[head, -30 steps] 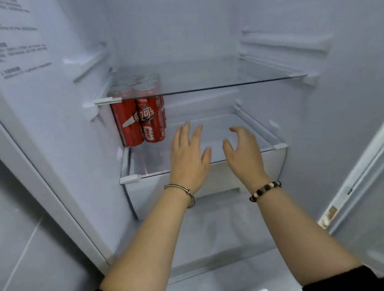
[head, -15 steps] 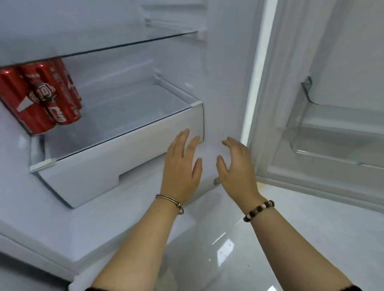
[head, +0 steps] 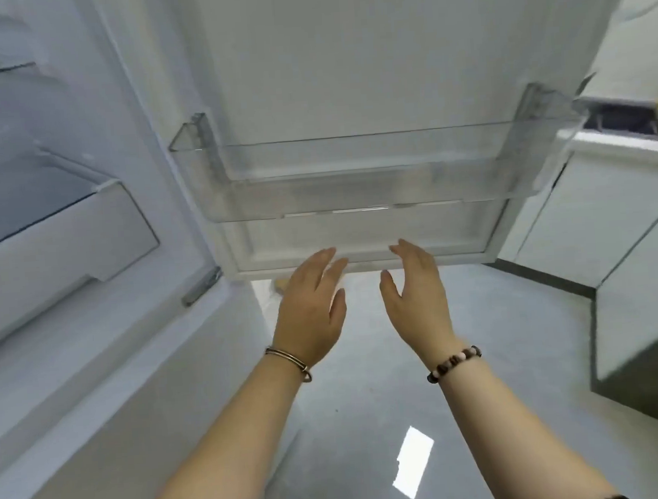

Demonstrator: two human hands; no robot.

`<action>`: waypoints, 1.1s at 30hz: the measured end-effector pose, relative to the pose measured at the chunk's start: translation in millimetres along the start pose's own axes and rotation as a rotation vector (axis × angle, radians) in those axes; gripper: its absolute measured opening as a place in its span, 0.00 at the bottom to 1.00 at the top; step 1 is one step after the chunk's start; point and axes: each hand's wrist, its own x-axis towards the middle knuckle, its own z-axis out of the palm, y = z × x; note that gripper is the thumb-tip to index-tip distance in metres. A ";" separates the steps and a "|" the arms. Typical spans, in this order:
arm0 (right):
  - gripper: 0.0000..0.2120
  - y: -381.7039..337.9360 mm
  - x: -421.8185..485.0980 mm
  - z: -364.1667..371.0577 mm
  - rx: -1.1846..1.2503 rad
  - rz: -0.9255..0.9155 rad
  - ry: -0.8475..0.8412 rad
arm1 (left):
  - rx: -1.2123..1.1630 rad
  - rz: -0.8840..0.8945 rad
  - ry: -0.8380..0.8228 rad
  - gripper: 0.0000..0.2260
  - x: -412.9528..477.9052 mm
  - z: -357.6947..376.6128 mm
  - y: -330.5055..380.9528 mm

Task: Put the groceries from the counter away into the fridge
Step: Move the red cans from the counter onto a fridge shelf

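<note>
Our left hand (head: 308, 309) and right hand (head: 416, 297) hang loosely spread, palms facing, holding nothing, near the foot of the open fridge door (head: 306, 56), under its clear door bin (head: 354, 193). No groceries in view — we judge they wait on the counter (head: 624, 145) at right, hence the free hands.

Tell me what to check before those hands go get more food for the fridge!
1. Left hand free: ok, fingers straight, nothing held.
2. Right hand free: ok, nothing held.
3. Fridge door open: ok.
4. Room in the clear door bin: ok, nothing shows in it.
5. Food waiting on the counter: cannot tell, only a corner shows.
</note>
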 end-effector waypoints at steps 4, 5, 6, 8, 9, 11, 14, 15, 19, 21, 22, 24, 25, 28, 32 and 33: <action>0.19 61.8 -30.8 -76.6 -0.087 0.096 0.112 | -0.042 0.063 -0.154 0.22 19.3 56.7 82.5; 0.19 77.0 -40.2 -96.5 -0.110 0.121 0.137 | -0.052 0.088 -0.188 0.23 23.0 70.4 104.6; 0.19 92.0 -50.0 -116.9 -0.135 0.151 0.162 | -0.057 0.124 -0.215 0.24 25.9 84.0 127.4; 0.20 119.8 -69.7 -155.9 -0.191 0.210 0.206 | -0.056 0.204 -0.268 0.26 28.8 110.4 171.3; 0.22 133.1 -80.2 -175.2 -0.221 0.244 0.223 | -0.055 0.242 -0.295 0.27 29.4 122.7 193.4; 0.25 158.9 -105.4 -215.5 -0.293 0.331 0.259 | -0.048 0.316 -0.346 0.29 30.0 147.7 239.6; 0.28 188.1 -150.5 -275.4 -0.378 0.480 0.324 | -0.003 0.431 -0.420 0.31 28.1 179.8 308.5; 0.29 194.7 -166.6 -293.8 -0.389 0.528 0.349 | 0.018 0.480 -0.436 0.31 26.7 189.6 330.7; 0.31 214.3 -225.7 -353.6 -0.476 0.674 0.437 | 0.001 0.647 -0.438 0.32 15.8 218.6 411.8; 0.31 225.6 -257.6 -382.9 -0.596 0.761 0.478 | -0.049 0.743 -0.457 0.32 6.8 232.3 457.7; 0.32 231.3 -272.3 -396.6 -0.657 0.805 0.490 | -0.069 0.784 -0.467 0.32 2.1 238.4 479.2; 0.32 240.8 -301.6 -422.8 -0.758 0.902 0.511 | -0.126 0.854 -0.475 0.31 -6.9 250.2 523.2; 0.32 244.9 -315.9 -435.0 -0.796 0.953 0.521 | -0.161 0.884 -0.479 0.31 -11.2 255.8 545.3; 0.33 255.6 -357.3 -469.1 -0.868 1.099 0.568 | -0.260 0.976 -0.502 0.31 -28.1 273.8 609.9; 0.33 265.5 -404.0 -516.3 -0.920 1.278 0.644 | -0.359 1.121 -0.541 0.30 -51.7 291.3 690.8; 0.33 266.8 -414.3 -528.1 -0.929 1.320 0.660 | -0.383 1.156 -0.548 0.30 -57.4 295.0 710.3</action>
